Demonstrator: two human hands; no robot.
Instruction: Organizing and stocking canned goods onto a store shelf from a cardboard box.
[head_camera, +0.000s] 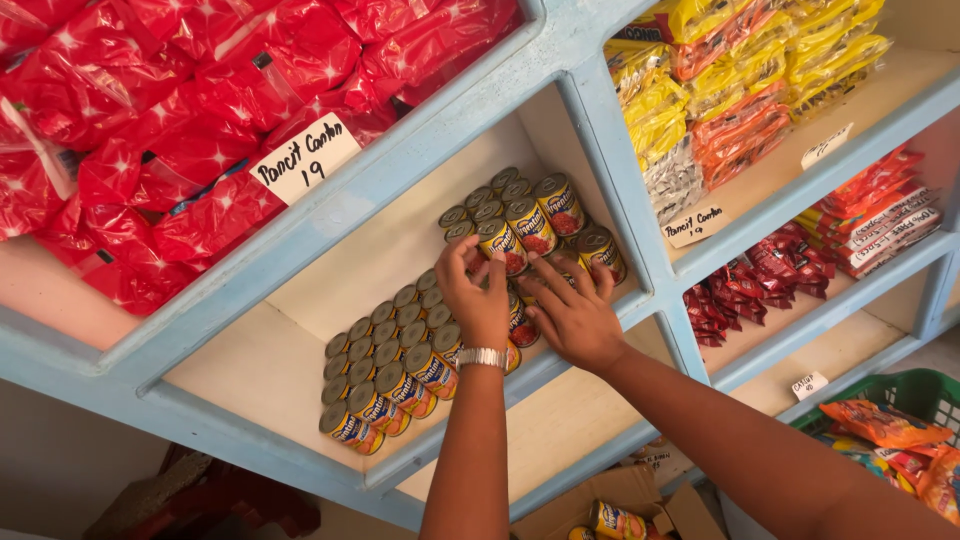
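Observation:
Small tin cans (385, 375) with yellow, blue and red labels stand in rows and stacks on a cream shelf (300, 330) in a light-blue frame. My left hand (478, 300), with a silver watch on its wrist, curls its fingers around one can (503, 243) in the middle of the rows. Just to the right, my right hand (575, 318) lies flat with fingers spread over the neighbouring cans (598, 250), touching their tops. More stacked cans (545, 205) stand behind both hands.
Red plastic bags (170, 130) fill the shelf above, with a handwritten paper tag (303, 158). Yellow and orange packets (735, 90) and red sachets (770, 270) sit in shelves to the right. A green basket (925, 390) of snacks and a cardboard box (610, 505) with cans stand below.

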